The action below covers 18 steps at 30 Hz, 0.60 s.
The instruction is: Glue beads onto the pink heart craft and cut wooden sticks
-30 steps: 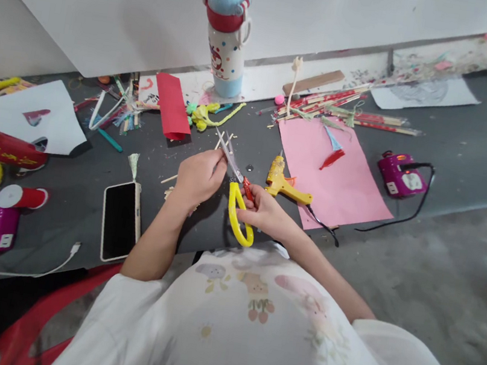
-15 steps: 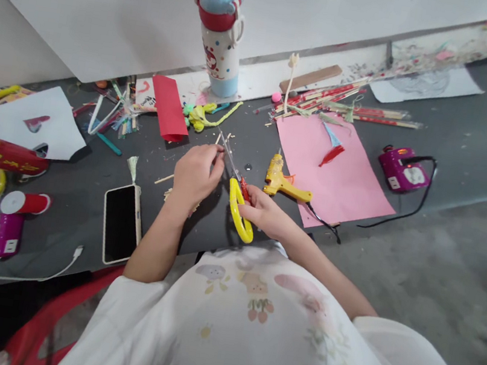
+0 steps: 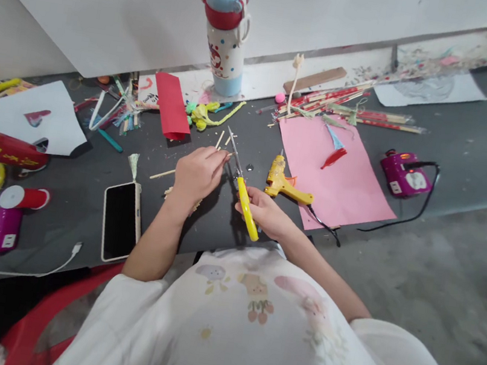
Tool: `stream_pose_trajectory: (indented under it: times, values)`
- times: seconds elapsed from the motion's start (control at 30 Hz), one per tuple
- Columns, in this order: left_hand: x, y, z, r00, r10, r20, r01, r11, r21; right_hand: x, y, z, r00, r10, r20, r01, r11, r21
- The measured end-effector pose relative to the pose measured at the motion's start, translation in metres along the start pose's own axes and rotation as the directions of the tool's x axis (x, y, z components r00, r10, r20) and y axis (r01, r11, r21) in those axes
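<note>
My left hand [image 3: 201, 173] is closed in a pinch on a thin wooden stick [image 3: 162, 174]; one end sticks out to the left, and the palm hides its middle. My right hand [image 3: 264, 211] grips scissors [image 3: 247, 207] with a yellow handle, turned nearly edge-on. Their metal blades point up and away, just right of my left fingertips. Whether the blades touch the stick is too small to tell. Short cut stick pieces [image 3: 219, 139] lie beyond my left hand, and more lie partly hidden under my left wrist.
A yellow glue gun [image 3: 287, 182] lies right of the scissors, its cord crossing pink paper [image 3: 339, 184]. A phone [image 3: 120, 222] lies left of my forearm. Farther back are folded red paper [image 3: 172, 108], a bottle [image 3: 225, 45] and bundled sticks [image 3: 329, 101]. A red can [image 3: 6, 147] lies left.
The scissors have rolled in my right hand, so the yellow handle now shows edge-on and the red part is hidden. The stick's left end reaches slightly farther out from my left hand.
</note>
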<state>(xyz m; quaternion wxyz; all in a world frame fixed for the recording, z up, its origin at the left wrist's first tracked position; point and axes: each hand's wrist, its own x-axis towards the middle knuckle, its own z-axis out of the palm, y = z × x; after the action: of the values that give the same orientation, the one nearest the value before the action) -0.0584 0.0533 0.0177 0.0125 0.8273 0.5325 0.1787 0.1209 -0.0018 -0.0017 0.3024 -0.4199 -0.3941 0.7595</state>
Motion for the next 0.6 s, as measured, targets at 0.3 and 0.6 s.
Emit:
stream_pose_trajectory:
  times: [0.3,0.6]
  values:
    - [0.0,-0.005,0.0027,0.998,0.006,-0.067,-0.015,0.991,-0.133,-0.0017,0.0061,0.0072,0.983,-0.027,-0.181,-0.022,0.965,-0.263]
    - [0.0023,-0.0036,0.0006,0.977,0.075,-0.199,-0.1,0.988,-0.118,-0.0069,0.0013,0.0099,0.977,-0.059,-0.203,-0.02,0.931,-0.364]
